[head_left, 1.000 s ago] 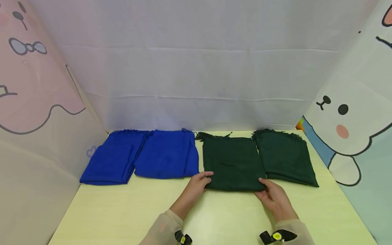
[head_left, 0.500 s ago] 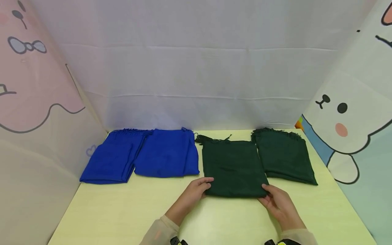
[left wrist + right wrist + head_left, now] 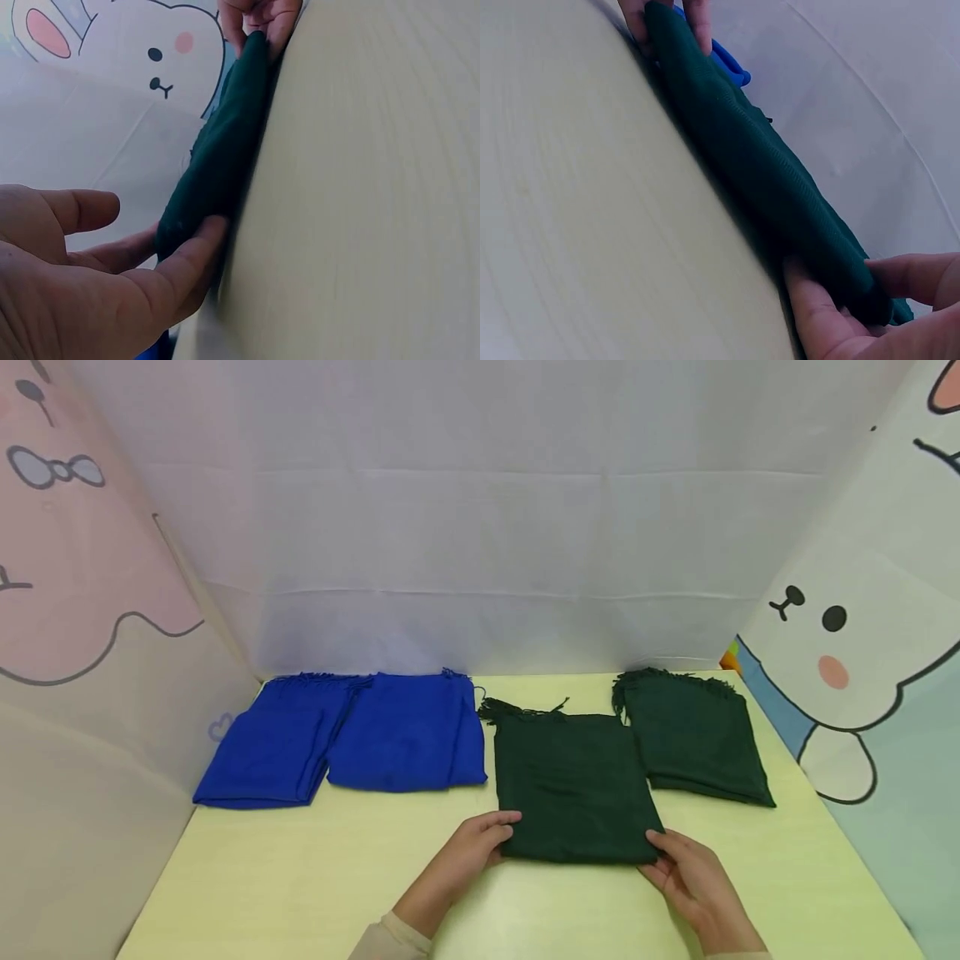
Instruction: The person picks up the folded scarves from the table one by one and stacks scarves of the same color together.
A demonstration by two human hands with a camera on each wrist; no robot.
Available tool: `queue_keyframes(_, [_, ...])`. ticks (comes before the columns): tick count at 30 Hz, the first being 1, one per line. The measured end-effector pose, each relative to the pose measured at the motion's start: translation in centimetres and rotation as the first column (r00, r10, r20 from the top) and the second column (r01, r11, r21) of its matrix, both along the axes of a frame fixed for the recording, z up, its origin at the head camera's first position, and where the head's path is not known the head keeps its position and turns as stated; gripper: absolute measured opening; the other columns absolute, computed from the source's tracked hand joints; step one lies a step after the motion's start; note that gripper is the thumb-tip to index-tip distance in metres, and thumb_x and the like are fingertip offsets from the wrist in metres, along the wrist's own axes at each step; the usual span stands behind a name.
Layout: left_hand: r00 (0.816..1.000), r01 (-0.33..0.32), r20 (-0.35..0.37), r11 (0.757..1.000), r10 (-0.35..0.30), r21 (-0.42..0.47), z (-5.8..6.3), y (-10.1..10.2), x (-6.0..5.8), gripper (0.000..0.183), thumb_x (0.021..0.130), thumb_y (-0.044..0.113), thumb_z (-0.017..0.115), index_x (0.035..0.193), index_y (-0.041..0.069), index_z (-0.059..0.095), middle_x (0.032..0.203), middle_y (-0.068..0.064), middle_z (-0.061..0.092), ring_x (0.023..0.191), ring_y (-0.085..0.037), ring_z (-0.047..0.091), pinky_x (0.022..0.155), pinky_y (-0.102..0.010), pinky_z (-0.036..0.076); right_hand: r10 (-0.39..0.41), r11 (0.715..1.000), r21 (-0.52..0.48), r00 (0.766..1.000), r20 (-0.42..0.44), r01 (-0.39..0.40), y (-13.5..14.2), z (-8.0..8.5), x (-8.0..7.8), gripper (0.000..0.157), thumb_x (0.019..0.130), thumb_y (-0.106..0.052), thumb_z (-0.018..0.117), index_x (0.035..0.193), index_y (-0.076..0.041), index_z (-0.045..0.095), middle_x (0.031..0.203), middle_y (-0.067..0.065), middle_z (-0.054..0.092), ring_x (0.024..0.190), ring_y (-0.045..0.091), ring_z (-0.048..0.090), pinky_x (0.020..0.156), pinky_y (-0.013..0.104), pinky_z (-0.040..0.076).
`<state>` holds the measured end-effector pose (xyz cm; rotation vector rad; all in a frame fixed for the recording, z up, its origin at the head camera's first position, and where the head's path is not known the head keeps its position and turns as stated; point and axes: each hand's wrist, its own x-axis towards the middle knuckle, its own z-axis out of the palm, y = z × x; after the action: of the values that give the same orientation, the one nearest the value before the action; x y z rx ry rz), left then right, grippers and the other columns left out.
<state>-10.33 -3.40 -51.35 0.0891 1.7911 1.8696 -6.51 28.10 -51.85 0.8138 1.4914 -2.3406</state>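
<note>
A folded dark green fringed scarf [image 3: 573, 785] lies in front of me, its fringe at the far edge. My left hand [image 3: 471, 852] pinches its near left corner, some fingers on top and some beneath. At the near right corner my right hand [image 3: 693, 872] grips the cloth between thumb and fingers. In the right wrist view the near edge of the scarf [image 3: 742, 150] shows as a thick roll of layers, slightly raised off the table. The left wrist view shows the same fold [image 3: 217, 157] between both hands, end on.
Another folded green scarf [image 3: 697, 739] lies to the right, close beside the held one. Two folded blue scarves, one far left [image 3: 262, 747] and one nearer the middle [image 3: 405, 735], lie on the pale yellow table [image 3: 285, 877]. A white curtain [image 3: 480, 527] stands behind.
Both hands have drawn the green scarf toward me, so its near edge sits lower in the head view. The other scarves have stayed in place; the head view has shifted slightly.
</note>
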Motion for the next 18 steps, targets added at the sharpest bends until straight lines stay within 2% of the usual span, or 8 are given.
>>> queue_keyframes(7, [1.000,-0.002,0.017,1.000,0.002,0.019,-0.2,-0.3,0.4,0.039,0.103,0.017,0.048,0.137,-0.001,0.057,0.151,-0.022,0.042,0.130,-0.031,0.050,0.102,-0.046,0.048,0.018,0.997,0.069,1.000,-0.005,-0.018,-0.2,-0.1,0.0,0.053,0.103,-0.007,0.052,0.147,0.009,0.029,0.097,-0.002,0.071,0.094,0.010,0.069,0.085,0.030,0.057])
queue_keyframes(11, [1.000,0.001,-0.010,1.000,-0.001,-0.002,-0.2,-0.5,0.5,0.038,0.104,0.018,0.048,0.136,0.000,0.058,0.149,-0.021,0.044,0.125,-0.029,0.053,0.098,-0.045,0.051,0.051,0.992,0.113,0.999,-0.010,-0.050,-0.1,0.1,0.0,0.050,0.103,-0.008,0.053,0.144,0.011,0.033,0.096,-0.001,0.071,0.090,0.010,0.070,0.082,0.030,0.058])
queue_keyframes(14, [0.994,-0.017,-0.108,0.994,0.006,-0.104,0.0,-0.6,0.6,0.034,0.102,0.018,0.052,0.132,0.004,0.062,0.137,-0.019,0.053,0.113,-0.025,0.056,0.092,-0.041,0.051,0.065,0.983,0.171,0.998,0.000,-0.064,0.5,0.4,-0.1,0.040,0.102,-0.011,0.054,0.136,0.010,0.047,0.091,-0.001,0.070,0.079,0.008,0.069,0.077,0.029,0.059])
queue_keyframes(16, [0.980,-0.057,-0.197,0.978,0.016,-0.201,0.3,-0.5,0.5,0.031,0.101,0.018,0.053,0.129,0.008,0.064,0.131,-0.014,0.054,0.110,-0.024,0.053,0.091,-0.041,0.048,0.066,0.980,0.189,0.998,0.005,-0.066,1.3,0.6,-0.1,0.031,0.103,-0.011,0.051,0.128,0.007,0.057,0.089,-0.001,0.070,0.075,0.008,0.068,0.076,0.029,0.060])
queue_keyframes(18, [0.959,-0.110,-0.281,0.957,0.032,-0.269,0.6,-0.4,0.3,0.029,0.101,0.017,0.054,0.126,0.010,0.065,0.127,-0.011,0.053,0.111,-0.025,0.053,0.093,-0.044,0.046,0.037,0.984,0.174,0.999,0.019,-0.039,2.3,0.8,-0.1,0.030,0.104,-0.012,0.047,0.126,0.004,0.061,0.090,0.000,0.071,0.077,0.009,0.069,0.078,0.031,0.060])
